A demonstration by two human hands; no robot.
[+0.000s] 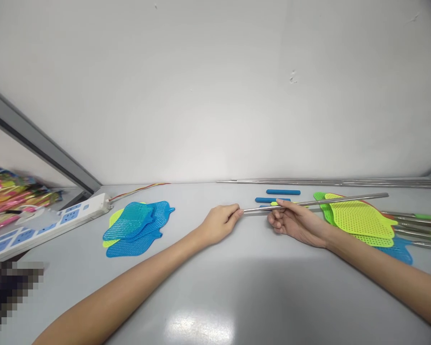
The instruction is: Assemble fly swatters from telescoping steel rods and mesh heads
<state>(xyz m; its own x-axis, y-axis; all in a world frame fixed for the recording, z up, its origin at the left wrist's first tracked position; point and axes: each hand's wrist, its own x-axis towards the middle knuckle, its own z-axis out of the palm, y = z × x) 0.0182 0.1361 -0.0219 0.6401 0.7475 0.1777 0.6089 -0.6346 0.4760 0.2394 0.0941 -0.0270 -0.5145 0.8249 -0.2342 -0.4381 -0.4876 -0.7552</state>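
A thin metal rod (348, 198) stretches left to right just above the table. Its left end disappears into my left hand (221, 223), whose fingers are closed round it. Palm partly turned up, my right hand (300, 223) pinches the rod a little farther right; its other fingers are curled. Just behind the right hand lie two blue handle grips (283, 192), with a yellow-green piece partly hidden by the fingers. Loose blue fly swatter heads (136, 230) are piled left of my left hand. Right of my right hand are yellow-green swatter heads (362, 220).
More metal rods (309, 182) lie along the wall. Swatters with metal shafts and coloured grips (429, 217) extend to the right edge. A white power strip (75, 215) and bright packaged items (14, 196) are on the left. A blurred-out patch covers the lower left corner.
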